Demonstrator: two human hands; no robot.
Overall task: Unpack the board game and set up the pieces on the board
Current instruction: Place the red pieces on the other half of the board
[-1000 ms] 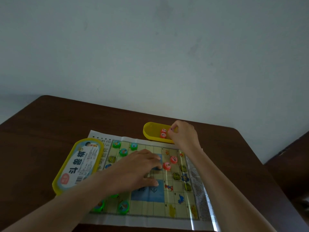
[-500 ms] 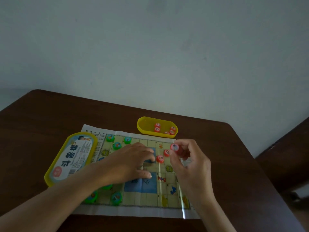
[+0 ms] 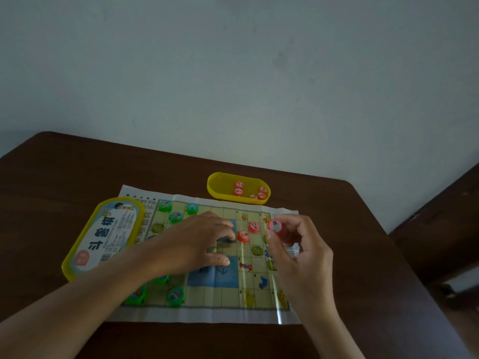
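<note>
A paper game board [image 3: 225,294] lies flat on the brown table. My left hand [image 3: 197,242] rests flat on its middle, fingers straight. My right hand [image 3: 298,255] hovers over the board's right side and pinches a red round piece [image 3: 275,225] between thumb and fingers. Two red pieces [image 3: 243,236] [image 3: 254,226] sit on the board just left of it. Green pieces stand at the far left [image 3: 176,216] and near left [image 3: 175,296] of the board. A yellow oval tray [image 3: 220,186] behind the board holds several red pieces [image 3: 239,191].
The yellow box lid [image 3: 103,237] with a printed label lies at the board's left edge. The table [image 3: 77,172] ends near the pale wall behind. A dark piece of furniture [image 3: 445,229] stands at the right.
My right hand took a red piece from the yellow tray and brought it back over the board's right side. My left hand stayed on the board.
</note>
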